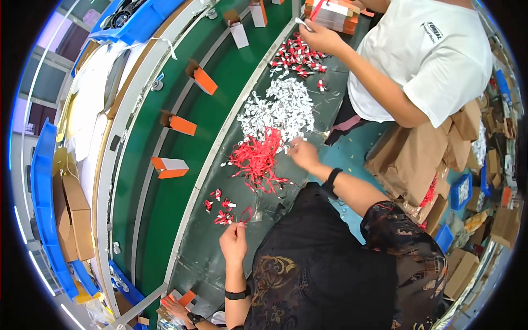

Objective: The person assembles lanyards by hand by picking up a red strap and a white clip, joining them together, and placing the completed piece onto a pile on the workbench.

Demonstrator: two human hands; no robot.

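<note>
The left hand (234, 242) has its fingertips pinched together on a thin red cord loop (246, 214), held just above the dark work surface (206, 261). Right beside those fingertips lie a few small red-and-white cord bundles (223, 218). The right hand (304, 155) reaches to the near edge of a heap of white connector-like pieces (291, 104), its fingers drawn close together; whether they grip a piece I cannot tell. Between the two hands spreads a tangled pile of red cords (256, 159), touching the white heap. Beyond the heap lie more red-and-white bundles (297, 54), near a co-worker in a white shirt (390, 60) who holds a small white piece. Left of the work surface runs a green conveyor belt (165, 212) carrying open orange-and-white boxes (175, 167) spaced apart. At the lower edge, another person's hand (175, 308) touches an orange box.
</note>
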